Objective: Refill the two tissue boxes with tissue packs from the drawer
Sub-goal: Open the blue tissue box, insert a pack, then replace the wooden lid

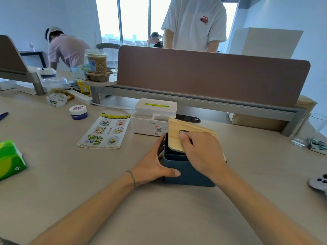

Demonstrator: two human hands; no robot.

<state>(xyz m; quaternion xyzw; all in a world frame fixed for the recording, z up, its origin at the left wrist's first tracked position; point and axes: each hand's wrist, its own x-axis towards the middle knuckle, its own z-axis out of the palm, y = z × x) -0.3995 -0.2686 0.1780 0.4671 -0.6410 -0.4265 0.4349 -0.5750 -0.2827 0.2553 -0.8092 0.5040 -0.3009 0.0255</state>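
Observation:
A dark blue tissue box stands on the desk in front of me. My left hand grips its left side, thumb across the front. My right hand holds its wooden lid, tilted up at the near-left edge so the box's dark inside shows. Behind it stands a white tissue box with a green pack visible through its top slot. A green tissue pack lies at the desk's far left edge.
A sticker sheet and a small purple-lidded jar lie left of the white box. A brown desk divider runs behind. A white game controller and a glass sit at the right. People stand beyond the divider.

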